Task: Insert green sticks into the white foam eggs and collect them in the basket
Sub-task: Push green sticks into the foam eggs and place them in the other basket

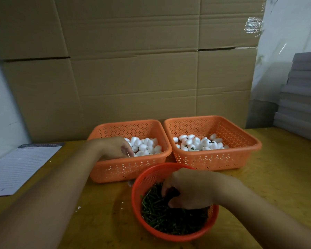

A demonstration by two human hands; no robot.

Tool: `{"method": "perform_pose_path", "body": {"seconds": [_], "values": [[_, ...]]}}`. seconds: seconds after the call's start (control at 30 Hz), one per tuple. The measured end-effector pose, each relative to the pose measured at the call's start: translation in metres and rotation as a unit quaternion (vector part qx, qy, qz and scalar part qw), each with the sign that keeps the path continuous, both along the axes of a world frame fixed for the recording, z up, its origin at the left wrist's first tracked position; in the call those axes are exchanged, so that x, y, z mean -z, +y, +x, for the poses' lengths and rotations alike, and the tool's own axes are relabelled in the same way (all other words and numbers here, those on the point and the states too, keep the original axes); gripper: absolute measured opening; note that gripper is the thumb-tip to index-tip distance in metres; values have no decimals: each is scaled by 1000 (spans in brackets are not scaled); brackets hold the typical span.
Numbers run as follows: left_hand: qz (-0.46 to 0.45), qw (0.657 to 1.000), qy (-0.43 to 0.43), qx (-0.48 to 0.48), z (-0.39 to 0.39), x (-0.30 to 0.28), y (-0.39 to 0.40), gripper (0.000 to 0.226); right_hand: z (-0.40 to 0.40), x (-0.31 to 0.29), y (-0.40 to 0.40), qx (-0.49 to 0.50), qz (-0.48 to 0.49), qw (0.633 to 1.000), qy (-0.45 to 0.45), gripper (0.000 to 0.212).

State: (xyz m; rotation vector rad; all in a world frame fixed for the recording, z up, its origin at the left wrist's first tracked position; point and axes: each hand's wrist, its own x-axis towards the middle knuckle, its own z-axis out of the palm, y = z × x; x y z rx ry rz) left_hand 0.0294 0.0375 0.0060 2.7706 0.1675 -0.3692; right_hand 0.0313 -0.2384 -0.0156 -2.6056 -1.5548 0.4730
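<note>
Two orange rectangular baskets stand side by side at the back of the table. The left basket (126, 169) holds plain white foam eggs (145, 147). The right basket (241, 155) holds foam eggs (199, 142), some with a dark stick end showing. A round red basket (171, 234) in front is full of green sticks (162, 216). My left hand (113, 147) reaches into the left basket, fingers curled down among the eggs; whether it grips one is hidden. My right hand (188, 190) is in the round basket, fingers bent into the sticks.
The yellow wooden table (276, 186) carries a lined paper sheet (20, 169) at the left edge. A wall of cardboard boxes (133, 69) rises right behind the baskets. A stack of grey boards (302, 97) sits at the back right.
</note>
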Motion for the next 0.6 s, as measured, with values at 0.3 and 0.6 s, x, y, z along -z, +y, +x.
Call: {"method": "perform_pose_path", "body": {"seconds": [0.3,0.6], "values": [[-18,993,-101,-52,-1,10,10,6,1,3,0,-3,27,1000,1,30],[-323,889,-305,-111,-18,4,-1,14,3,5,2,-5,73,997,-12,24]]}}
